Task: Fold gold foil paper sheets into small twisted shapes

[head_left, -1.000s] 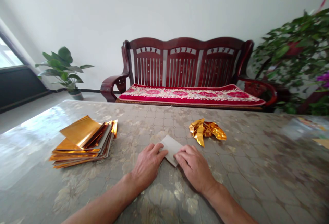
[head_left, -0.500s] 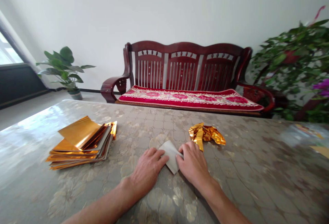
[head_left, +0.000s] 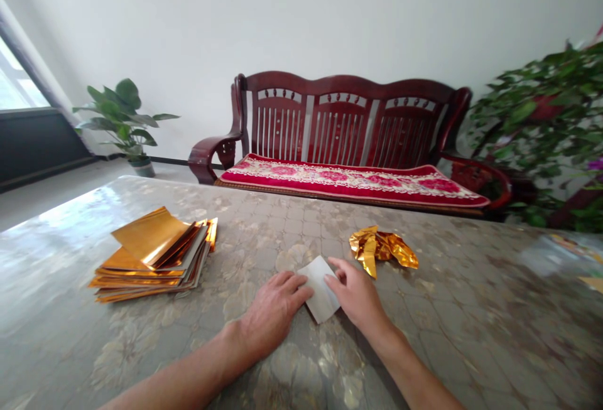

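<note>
A small folded sheet of paper [head_left: 321, 300], pale grey side up, lies on the table between my hands with a corner towards me. My left hand [head_left: 276, 303] rests on its left edge, fingers stretched flat and thumb on the paper. At its right edge is my right hand [head_left: 355, 291], thumb tip at the paper and index finger apart from the thumb. The other fingers of that hand are curled and partly hidden. Crumpled gold foil [head_left: 382, 250] lies just beyond my right hand. A stack of gold foil paper sheets [head_left: 151, 259] sits to the left.
The table [head_left: 211, 360] has a patterned, glossy cover. At the right edge lies a clear plastic bag [head_left: 560, 256]. Behind the table stands a dark red wooden bench [head_left: 334, 127] with a red floral cushion [head_left: 348, 179]. Potted plants [head_left: 125, 118] flank it.
My right hand's fingers have lifted and opened from the paper's right edge, showing more of the paper. My left hand stays on its left edge. The view has shifted slightly.
</note>
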### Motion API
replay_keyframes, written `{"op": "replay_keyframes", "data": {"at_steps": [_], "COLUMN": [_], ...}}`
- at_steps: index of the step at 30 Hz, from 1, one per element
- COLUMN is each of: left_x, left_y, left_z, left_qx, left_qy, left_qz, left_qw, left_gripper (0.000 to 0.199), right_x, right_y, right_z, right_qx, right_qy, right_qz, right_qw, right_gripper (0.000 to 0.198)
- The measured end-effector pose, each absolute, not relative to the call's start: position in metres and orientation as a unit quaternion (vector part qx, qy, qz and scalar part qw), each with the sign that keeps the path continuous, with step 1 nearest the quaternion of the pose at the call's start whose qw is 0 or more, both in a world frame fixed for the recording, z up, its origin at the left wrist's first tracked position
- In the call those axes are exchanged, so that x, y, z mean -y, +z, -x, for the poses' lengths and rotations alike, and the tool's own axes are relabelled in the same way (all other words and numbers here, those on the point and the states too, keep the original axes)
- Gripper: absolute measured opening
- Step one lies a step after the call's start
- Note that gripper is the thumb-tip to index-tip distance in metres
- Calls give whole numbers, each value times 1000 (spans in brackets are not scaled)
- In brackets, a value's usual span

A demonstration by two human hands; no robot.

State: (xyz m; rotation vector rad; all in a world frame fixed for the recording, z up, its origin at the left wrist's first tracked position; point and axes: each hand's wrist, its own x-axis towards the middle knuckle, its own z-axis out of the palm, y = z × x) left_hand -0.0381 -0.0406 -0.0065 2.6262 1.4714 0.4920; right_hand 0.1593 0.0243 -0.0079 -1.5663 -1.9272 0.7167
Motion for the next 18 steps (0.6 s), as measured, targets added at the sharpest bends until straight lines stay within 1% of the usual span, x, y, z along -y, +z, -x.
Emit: {"op": "replay_keyframes", "data": {"at_steps": [4, 8, 12, 15, 18], "left_x": [40, 38, 39, 40, 41], "left_y": [-8, -9, -6, -3, -1], "left_z": [38, 38, 37, 36, 36], "left_qx": [-479, -475, -480, -488, -491], "left_qy": [171, 183, 179, 175, 177], "left_qz": [-859, -859, -857, -853, -851], "left_qw": [56, 58, 60, 59, 63], "left_gripper": [31, 32, 32, 31, 30], "right_x": [-21, -15, -6, 1, 6], "right_y": [1, 0, -3, -3, -2], "right_z": [-156, -151, -148, -148, -150], "right_qx": [746, 772, 804, 827, 850], "right_qy": [222, 140, 75, 65, 71], "right_qz": [583, 587, 555, 522, 482], "right_qw": [233, 201, 198, 199, 197], "right_gripper": [35, 37, 40, 39, 34]}}
